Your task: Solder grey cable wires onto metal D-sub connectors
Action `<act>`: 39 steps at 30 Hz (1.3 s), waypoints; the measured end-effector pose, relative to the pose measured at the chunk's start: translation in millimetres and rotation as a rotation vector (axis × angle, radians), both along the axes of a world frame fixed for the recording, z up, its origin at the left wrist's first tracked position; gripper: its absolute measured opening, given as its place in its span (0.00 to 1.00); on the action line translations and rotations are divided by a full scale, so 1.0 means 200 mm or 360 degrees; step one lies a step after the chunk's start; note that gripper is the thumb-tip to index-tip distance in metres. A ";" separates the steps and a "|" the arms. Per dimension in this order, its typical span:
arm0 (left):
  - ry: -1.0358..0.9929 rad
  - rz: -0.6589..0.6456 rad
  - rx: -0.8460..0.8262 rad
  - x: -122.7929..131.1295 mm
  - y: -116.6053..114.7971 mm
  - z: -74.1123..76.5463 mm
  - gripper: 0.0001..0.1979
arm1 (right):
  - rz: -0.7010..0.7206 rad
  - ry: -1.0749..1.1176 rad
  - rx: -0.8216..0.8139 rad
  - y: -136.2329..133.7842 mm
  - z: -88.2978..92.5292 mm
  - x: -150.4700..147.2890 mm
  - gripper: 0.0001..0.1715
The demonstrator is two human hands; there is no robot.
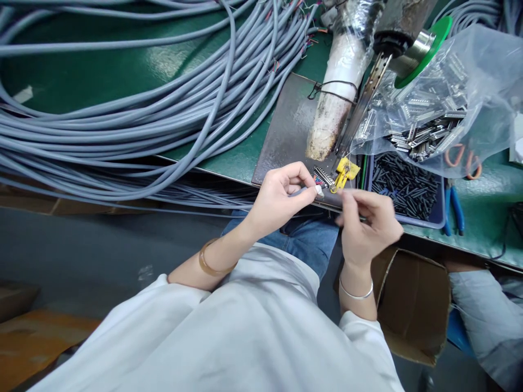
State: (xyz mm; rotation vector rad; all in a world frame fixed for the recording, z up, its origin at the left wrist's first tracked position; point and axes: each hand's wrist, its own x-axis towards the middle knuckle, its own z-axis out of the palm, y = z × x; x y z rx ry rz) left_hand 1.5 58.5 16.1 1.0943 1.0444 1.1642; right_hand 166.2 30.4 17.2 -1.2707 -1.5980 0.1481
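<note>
My left hand (275, 198) pinches the end of a grey cable between thumb and forefinger. Thin coloured wires (316, 179) fan out of that end, beside a multi-pin metal connector (324, 177). The connector lies at the front of a dark plate (281, 130), next to a yellow clip (346, 173). Just right of the clip is my right hand (365, 223), with thumb and fingertips drawn together; whatever they hold, if anything, is too small to make out. Over the plate, a soldering iron (368, 90) points down toward the clip, alongside a plastic-wrapped tube (337, 103).
Grey cables (163, 128) in a big bundle cover the left of the green bench. To the right are a solder spool (420, 54), a plastic bag of connectors (433, 120), a bin of black sleeves (402, 188) and blue-handled pliers (453, 209). A cardboard box (412, 299) stands below; another person's sleeve (486, 316) shows beyond it.
</note>
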 end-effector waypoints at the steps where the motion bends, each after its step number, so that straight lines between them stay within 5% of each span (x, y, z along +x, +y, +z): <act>1: 0.0016 0.0013 0.0014 0.00 0.00 0.00 0.08 | -0.0026 0.0108 0.0037 -0.01 0.01 0.01 0.01; 6: 0.0101 0.0062 0.0098 0.00 0.01 0.00 0.07 | 0.0070 0.0343 -0.0036 -0.04 0.04 0.02 0.14; 13: 0.0184 0.0109 0.0175 0.01 0.02 0.01 0.07 | 0.0137 -0.0164 -0.0032 0.05 0.00 0.00 0.05; 39: 0.0330 0.0183 0.0263 0.03 0.01 0.04 0.06 | 0.0212 -0.0163 0.0032 0.08 0.02 -0.01 0.06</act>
